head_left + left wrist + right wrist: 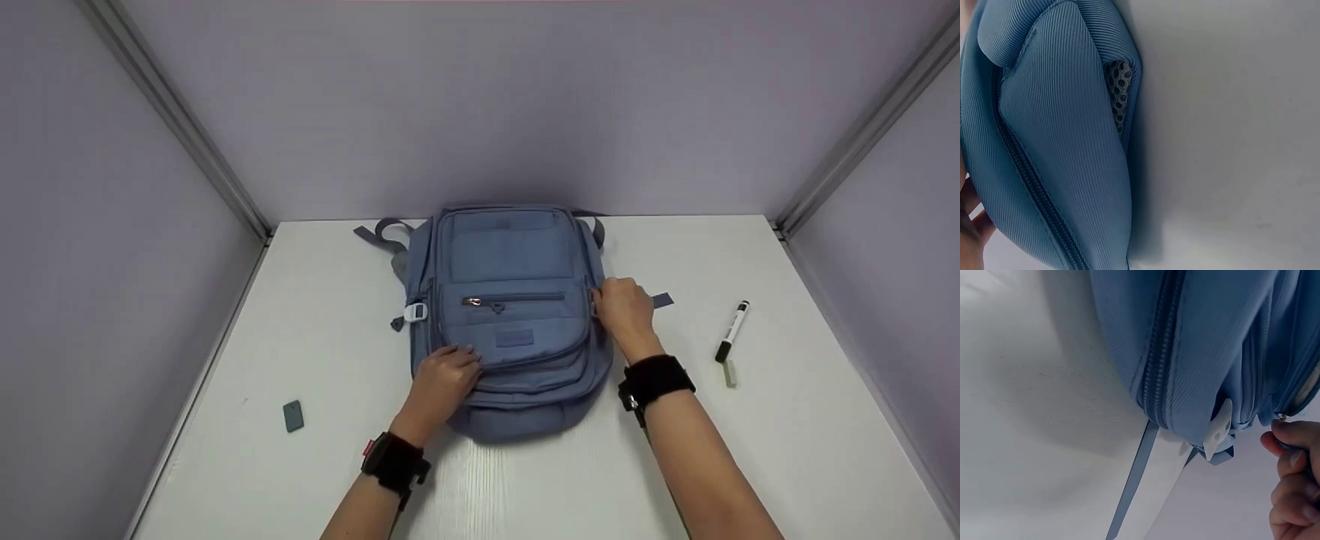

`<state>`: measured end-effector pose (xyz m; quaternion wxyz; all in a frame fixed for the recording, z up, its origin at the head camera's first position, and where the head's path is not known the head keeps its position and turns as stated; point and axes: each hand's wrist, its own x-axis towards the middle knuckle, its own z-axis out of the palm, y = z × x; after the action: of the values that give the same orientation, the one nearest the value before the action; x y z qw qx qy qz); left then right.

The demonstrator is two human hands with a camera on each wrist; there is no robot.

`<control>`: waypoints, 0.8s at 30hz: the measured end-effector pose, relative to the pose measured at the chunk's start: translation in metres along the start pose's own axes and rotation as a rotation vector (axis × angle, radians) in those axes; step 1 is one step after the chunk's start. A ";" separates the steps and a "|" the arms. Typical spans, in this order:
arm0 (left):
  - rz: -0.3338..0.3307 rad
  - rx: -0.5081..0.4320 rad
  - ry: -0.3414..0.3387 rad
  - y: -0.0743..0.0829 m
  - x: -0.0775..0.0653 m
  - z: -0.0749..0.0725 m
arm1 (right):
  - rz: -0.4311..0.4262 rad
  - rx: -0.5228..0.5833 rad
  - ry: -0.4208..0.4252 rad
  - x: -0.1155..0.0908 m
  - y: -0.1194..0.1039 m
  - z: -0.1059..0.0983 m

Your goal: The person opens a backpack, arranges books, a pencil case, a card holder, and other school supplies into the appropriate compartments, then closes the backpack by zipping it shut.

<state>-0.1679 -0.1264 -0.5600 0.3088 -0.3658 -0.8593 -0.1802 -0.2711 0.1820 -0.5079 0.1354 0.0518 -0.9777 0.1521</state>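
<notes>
A blue backpack [512,255] lies front side up in the middle of the table. Over the lower left edge of its front section, my left hand [448,375] grips the fabric; in the left wrist view, only a few fingers [970,211] show past the bag's edge. On the opposite side, my right hand [626,304] pinches a zipper pull. The right wrist view shows thumb and forefinger together at the pull, the other fingers curled. Beside that pull the zipper is parted, and pale lining [1310,386] shows in the gap.
A white marker with black ends [733,331] lies right of the bag, a small pale green block [730,373] at its lower end. To the left is a small dark grey-green rectangular piece [293,415]. Panels [525,112] enclose the table's back and sides. Loose straps [379,236] extend from the bag.
</notes>
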 end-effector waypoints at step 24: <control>-0.021 -0.002 -0.007 0.001 -0.003 0.000 | 0.081 0.039 -0.010 0.000 -0.004 0.004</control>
<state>-0.1652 -0.1270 -0.5615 0.3035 -0.3575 -0.8641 -0.1828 -0.2712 0.1774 -0.5101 0.1232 0.0158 -0.9765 0.1764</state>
